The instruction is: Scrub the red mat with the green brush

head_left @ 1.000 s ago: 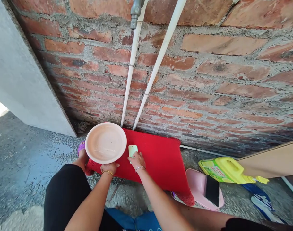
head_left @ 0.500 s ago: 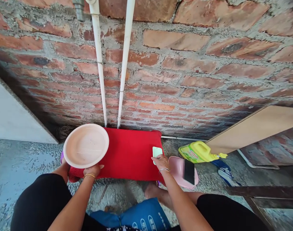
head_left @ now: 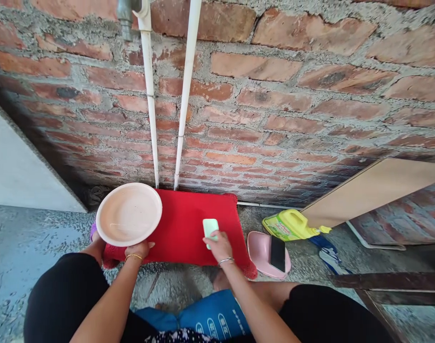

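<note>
My left hand (head_left: 137, 249) grips the near edge of a pale pink basin (head_left: 129, 190), its fingers partly hidden under the rim. The basin is above the left end of a red cloth (head_left: 183, 224), and a little clear liquid seems to lie in it. My right hand (head_left: 220, 245) is closed on a flat pale green piece (head_left: 210, 225) shaped like a scrub brush, over the right half of the cloth. Its underside is hidden. The cloth is spread flat, with its near right corner drooping.
Right of the cloth, a pink tub (head_left: 255, 245) has a black phone (head_left: 278, 254) lying across it. Beyond stand a yellow detergent jug (head_left: 292, 225) and a leaning board (head_left: 378, 190). White pipes (head_left: 185, 105) run down the brick wall (head_left: 256, 114). Wooden bars (head_left: 389, 282) are at right.
My right hand has moved left across the red cloth with the green brush-like piece. The cloth's near right corner has shifted. My left hand still holds the basin, which is tilted slightly differently.
</note>
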Tool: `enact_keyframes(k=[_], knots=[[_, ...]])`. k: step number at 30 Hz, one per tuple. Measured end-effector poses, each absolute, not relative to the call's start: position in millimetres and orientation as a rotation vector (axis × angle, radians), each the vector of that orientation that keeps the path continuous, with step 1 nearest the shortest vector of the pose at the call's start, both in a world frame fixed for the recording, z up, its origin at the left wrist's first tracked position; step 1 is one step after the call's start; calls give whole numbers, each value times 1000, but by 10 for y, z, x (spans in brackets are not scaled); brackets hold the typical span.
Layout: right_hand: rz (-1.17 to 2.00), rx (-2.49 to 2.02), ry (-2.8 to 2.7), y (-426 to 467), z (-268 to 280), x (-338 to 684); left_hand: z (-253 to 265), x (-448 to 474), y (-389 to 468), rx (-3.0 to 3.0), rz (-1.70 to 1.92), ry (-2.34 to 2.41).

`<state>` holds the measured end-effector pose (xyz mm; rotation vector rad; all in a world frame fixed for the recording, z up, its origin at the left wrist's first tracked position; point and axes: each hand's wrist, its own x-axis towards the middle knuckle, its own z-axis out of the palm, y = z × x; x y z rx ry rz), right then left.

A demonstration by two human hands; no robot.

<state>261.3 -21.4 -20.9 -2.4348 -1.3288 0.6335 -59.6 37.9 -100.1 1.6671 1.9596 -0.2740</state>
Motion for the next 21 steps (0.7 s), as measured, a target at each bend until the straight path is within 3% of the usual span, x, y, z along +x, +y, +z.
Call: enact_keyframes(k=[5,9,14,21], knots=[[808,-2255,-1710,-246,-305,1653,-1001,-573,363,1673,-305,1975],[823,-2195,-1940,-250,-332,1478,-1014,-579,371,1681,-364,1985],[720,-2413,-1821,-272,-250,2050,-1064,-600,388,1661,-273,1984],[655,-2843,-1240,-470,-111,3342,-1083,-547,317,1601,-230,2046]])
